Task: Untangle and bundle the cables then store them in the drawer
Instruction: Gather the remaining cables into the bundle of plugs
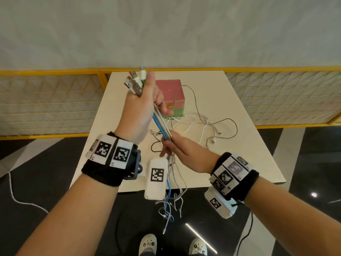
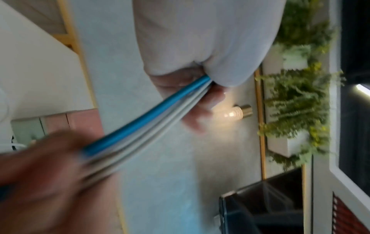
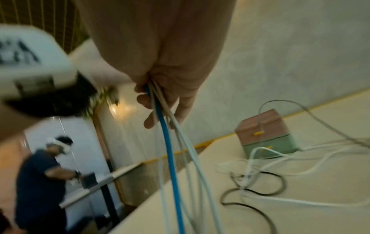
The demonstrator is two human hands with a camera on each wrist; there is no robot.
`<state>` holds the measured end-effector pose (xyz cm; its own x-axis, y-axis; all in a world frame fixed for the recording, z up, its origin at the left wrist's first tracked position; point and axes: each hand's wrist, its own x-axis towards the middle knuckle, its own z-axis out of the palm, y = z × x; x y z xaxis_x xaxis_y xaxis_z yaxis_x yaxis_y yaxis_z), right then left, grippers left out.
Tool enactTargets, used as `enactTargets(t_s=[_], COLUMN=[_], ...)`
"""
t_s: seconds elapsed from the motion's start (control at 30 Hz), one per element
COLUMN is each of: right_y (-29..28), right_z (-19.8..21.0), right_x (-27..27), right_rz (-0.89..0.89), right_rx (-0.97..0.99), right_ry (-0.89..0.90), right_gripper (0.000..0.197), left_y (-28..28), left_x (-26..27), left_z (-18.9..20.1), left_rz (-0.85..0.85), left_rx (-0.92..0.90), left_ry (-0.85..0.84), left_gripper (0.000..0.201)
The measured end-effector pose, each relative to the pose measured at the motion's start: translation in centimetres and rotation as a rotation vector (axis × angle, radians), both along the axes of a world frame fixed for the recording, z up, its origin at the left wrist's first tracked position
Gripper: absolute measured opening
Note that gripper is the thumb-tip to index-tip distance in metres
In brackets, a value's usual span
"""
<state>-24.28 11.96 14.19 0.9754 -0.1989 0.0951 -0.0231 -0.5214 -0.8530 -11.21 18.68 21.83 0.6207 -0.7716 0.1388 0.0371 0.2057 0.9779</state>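
Free cable ends dangle below the tabletop edge (image 1: 184,188). Right hand (image 1: 177,146) grip pinched on cable bundle (image 1: 162,126), likely to comb it straight. Bundle slants up-left to left hand (image 1: 142,106), fist clamped below USB plugs (image 1: 134,82), plugs pointing up. Beyond, loose cables (image 1: 206,124) on tabletop beside drawer box (image 1: 170,97).

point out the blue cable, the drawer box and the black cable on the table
blue cable (image 1: 158,124): head view, stretch between the hands
drawer box (image 1: 170,93): head view, pink top face
black cable (image 3: 266,192): right wrist view, loop on the table
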Motion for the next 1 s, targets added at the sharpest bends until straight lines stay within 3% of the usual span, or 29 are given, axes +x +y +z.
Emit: enactTargets(t_s=[0.13, 0.2, 0.27, 0.5, 0.63, 0.73, 0.8, 1.0], right_y=[-2.0, -3.1, -4.1, -6.3, -6.1, -5.8, -5.8, -5.6], right_z=[-6.4, -9.0, -10.7, -14.8, -16.1, -15.9, -15.7, -12.4], right_x=[0.6, 1.0, 1.2, 3.8, 5.0, 5.6, 5.3, 5.6], right_rz=[0.058, 0.135, 0.190, 0.014, -0.070, -0.027, -0.032, -0.267], right_rx=[-0.212, -0.323, -0.401, -0.449, -0.453, -0.505, -0.509, -0.151], right_ry=[0.345, 0.567, 0.679, 0.663, 0.657, 0.731, 0.656, 0.349], right_gripper=[0.016, 0.018, 0.032, 0.039, 0.027, 0.023, 0.021, 0.013], left_y=[0.0, 0.3, 0.6, 0.5, 0.2, 0.1, 0.1, -0.3], left_x=[2.0, 2.7, 3.3, 3.9, 4.4, 4.7, 4.9, 5.4], left_z=[-0.1, -0.2, -0.6, -3.5, -5.2, -5.8, -6.1, -6.9], left_rz=[0.044, 0.028, 0.007, 0.047, 0.057, 0.052, 0.070, 0.127], left_rx=[-0.045, 0.006, 0.092, 0.265, 0.297, 0.325, 0.342, 0.318], left_ry=[0.118, 0.097, 0.039, 0.012, -0.024, -0.008, 0.005, 0.039], left_gripper=[0.053, 0.051, 0.048, 0.057, 0.057, 0.058, 0.059, 0.058])
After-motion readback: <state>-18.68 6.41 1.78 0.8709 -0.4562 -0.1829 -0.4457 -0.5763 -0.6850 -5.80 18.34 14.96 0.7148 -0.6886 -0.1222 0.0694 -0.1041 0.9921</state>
